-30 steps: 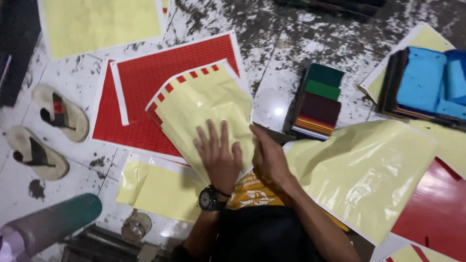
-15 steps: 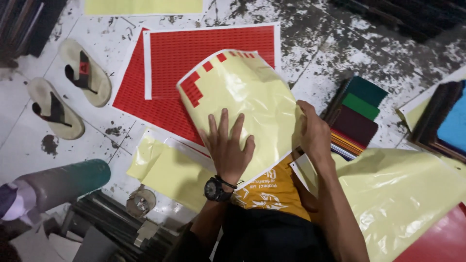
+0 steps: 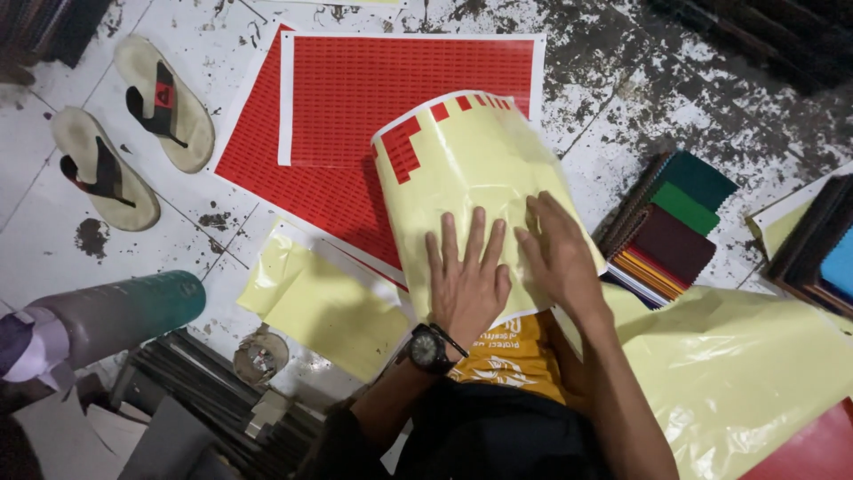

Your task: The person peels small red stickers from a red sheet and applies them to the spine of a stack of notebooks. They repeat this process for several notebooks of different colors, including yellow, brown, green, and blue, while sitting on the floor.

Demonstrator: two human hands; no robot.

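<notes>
Head view: two flat hands press a curled yellow sheet over the person's lap.

Head view: the left hand, fingers spread and a black wristwatch at its wrist, lies palm down on the yellow sheet; the right hand lies flat just beside it, fingers close together, pinching nothing; the sheet's far end curls up, showing red squares along its edge, and overlaps the red sticker sheets on the stained white floor; a stack of coloured notebooks sits to the right; a pair of sandals lies at upper left; a green cylinder lies at lower left.
</notes>
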